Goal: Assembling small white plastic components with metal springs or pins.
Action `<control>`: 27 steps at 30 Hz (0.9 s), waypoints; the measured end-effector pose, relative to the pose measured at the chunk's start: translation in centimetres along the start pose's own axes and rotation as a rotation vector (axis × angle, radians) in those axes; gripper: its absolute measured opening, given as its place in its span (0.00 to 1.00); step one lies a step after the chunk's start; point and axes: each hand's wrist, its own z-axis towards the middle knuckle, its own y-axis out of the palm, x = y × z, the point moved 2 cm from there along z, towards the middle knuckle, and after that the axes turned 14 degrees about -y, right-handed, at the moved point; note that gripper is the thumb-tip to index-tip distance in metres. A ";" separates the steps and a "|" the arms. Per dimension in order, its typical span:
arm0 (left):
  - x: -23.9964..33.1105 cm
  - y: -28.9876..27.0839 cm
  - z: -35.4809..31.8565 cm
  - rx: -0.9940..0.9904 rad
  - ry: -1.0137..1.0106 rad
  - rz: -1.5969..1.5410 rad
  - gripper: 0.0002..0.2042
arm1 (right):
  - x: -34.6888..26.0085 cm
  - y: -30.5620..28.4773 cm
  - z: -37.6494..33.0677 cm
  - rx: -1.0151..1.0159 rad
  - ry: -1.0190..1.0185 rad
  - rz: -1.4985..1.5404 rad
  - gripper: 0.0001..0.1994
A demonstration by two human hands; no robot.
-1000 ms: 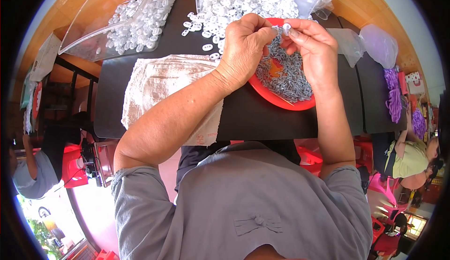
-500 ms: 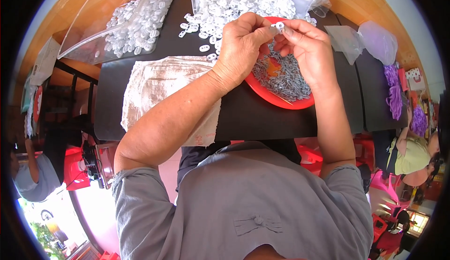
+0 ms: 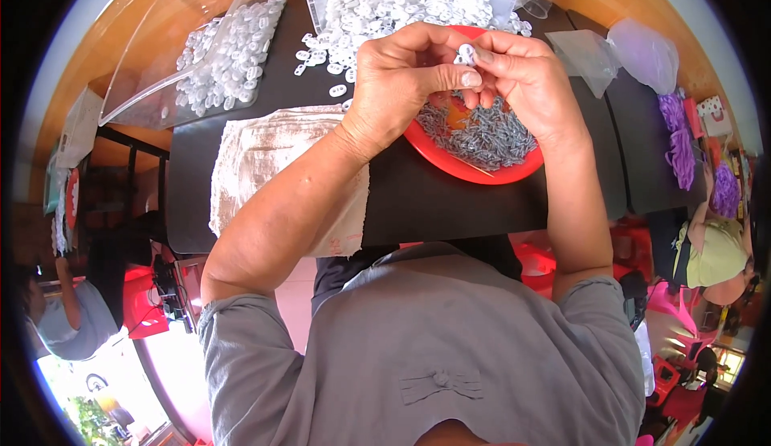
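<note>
My left hand (image 3: 401, 84) and my right hand (image 3: 526, 80) meet above a red bowl (image 3: 458, 166) that holds several small grey metal pieces (image 3: 482, 132). Between the fingertips of both hands sits one small white plastic piece (image 3: 466, 52). A heap of the same white plastic pieces (image 3: 393, 0) lies on the black table (image 3: 450, 205) just beyond my hands. Whether a grey piece is also pinched in my fingers is hidden.
A clear plastic bag (image 3: 217, 52) with more white pieces lies at the far left. A woven white sack cloth (image 3: 265, 157) lies under my left forearm. Empty clear bags (image 3: 626, 52) and purple items (image 3: 683, 141) lie at the right. Other people are at the left and right edges.
Both hands have stayed together over the red bowl, with only small finger movement around the white piece. Nothing else has moved.
</note>
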 end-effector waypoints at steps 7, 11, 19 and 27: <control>0.4 0.2 -0.3 -0.040 0.043 -0.042 0.10 | 0.5 0.0 -0.1 0.040 0.008 0.038 0.12; 0.0 0.3 -0.3 -0.028 0.062 -0.031 0.11 | 0.1 0.4 0.0 0.038 -0.025 0.030 0.12; -0.3 0.2 -0.2 0.001 0.107 0.037 0.12 | 0.0 0.5 -0.1 0.073 -0.068 -0.048 0.11; 0.2 0.1 -0.6 0.012 0.199 0.256 0.10 | -0.3 1.1 -0.4 0.017 -0.011 0.002 0.12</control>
